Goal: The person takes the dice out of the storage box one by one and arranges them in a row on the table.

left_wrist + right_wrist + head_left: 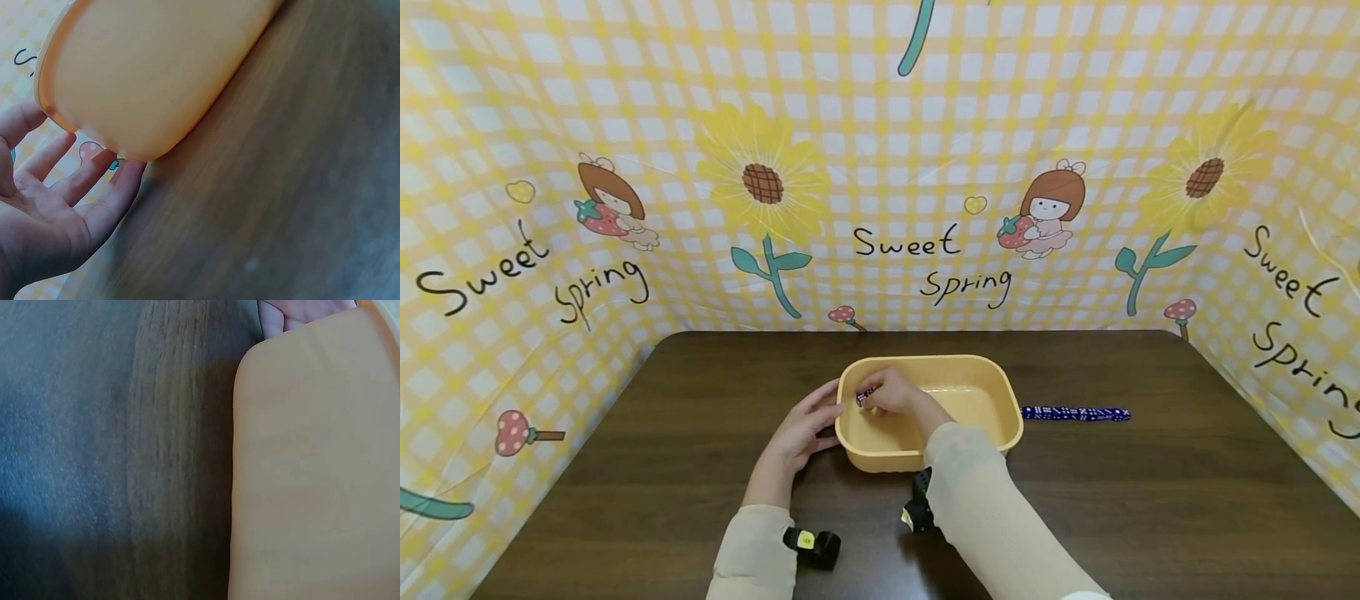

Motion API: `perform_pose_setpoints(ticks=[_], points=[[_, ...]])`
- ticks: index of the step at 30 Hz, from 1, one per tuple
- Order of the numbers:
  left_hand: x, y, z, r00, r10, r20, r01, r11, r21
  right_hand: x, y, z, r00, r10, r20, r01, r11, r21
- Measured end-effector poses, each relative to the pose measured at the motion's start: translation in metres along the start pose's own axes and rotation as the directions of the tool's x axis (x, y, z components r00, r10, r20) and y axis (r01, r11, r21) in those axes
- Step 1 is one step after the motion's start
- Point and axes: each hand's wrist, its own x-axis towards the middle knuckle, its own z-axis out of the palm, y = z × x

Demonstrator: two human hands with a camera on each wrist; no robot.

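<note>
A pale yellow plastic basin [976, 446] stands on the table. My right hand [891, 392] reaches down inside its left end and pinches a few dark blue dice with white pips [865, 397] at its fingertips. My left hand [805, 429] lies against the outside of the basin's left end. In the left wrist view, the spread, nearly straight fingers of my left hand [69, 194] touch the basin wall [156, 75]. The right wrist view has the basin's outer side [312, 456] and part of my left hand at the top; my right hand is hidden there.
To the basin's right, a straight row of blue dice [1075, 413] lies on the dark wooden table [1150, 500], its left end meeting the basin in this view. A yellow checked cloth [887, 167] hangs around the table's back and sides. Both wrists wear black cameras [814, 546].
</note>
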Motion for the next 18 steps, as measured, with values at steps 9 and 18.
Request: perform_pose_setpoints(ticks=[9, 18], points=[[0.000, 0.000, 0.000, 1.000, -0.001, -0.002, 0.001, 1.000, -0.010, 0.052, 0.056, 0.007, 0.996, -0.080, -0.025, 0.079, 0.996, -0.035], [0.000, 0.000, -0.001, 1.000, -0.001, -0.008, 0.000, 1.000, -0.012, 0.047, 0.047, 0.009, 0.999, -0.047, -0.026, 0.045, 0.994, -0.098]])
